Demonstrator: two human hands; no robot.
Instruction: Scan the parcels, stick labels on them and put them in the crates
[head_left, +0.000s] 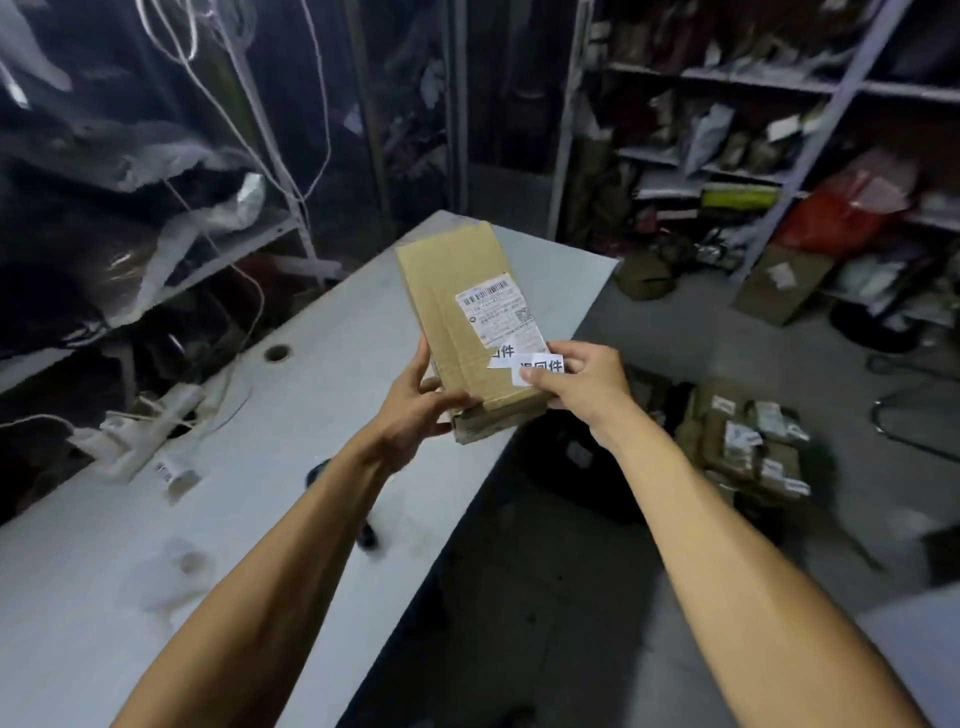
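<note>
Power strip: a white strip (136, 447) lies on the grey table (78, 597) at about 9 o'clock, with white cables trailing off toward the shelf behind it.
Table hole: a round cable hole (278, 353) sits in the tabletop toward 10 o'clock of centre.
Dark object: something black (367, 535) lies on the table under the left forearm; too blurred to name.
Left hand: the left hand (418, 410) grips the near left corner of the parcel, thumb curled over its top face and fingers wrapped underneath.
Parcel: a long brown cardboard parcel (447, 291) is held in the air over the table's right edge, just above centre, its far end pointing toward 12 o'clock. A white shipping label (498, 317) with barcode is stuck on its top face.
Stickers: two white stickers printed with black characters sit at the parcel's near right corner; one (501, 354) lies on the box, the other (540, 368) overlaps it.
Right hand: the right hand (587, 387) pinches the nearer sticker with curled fingers against the parcel's right edge.
Floor parcels: a heap of labelled brown parcels (748, 447) lies on the floor at 3 o'clock.
Shelves: metal racks (810, 88) packed with bags stand at 1 to 2 o'clock.
</note>
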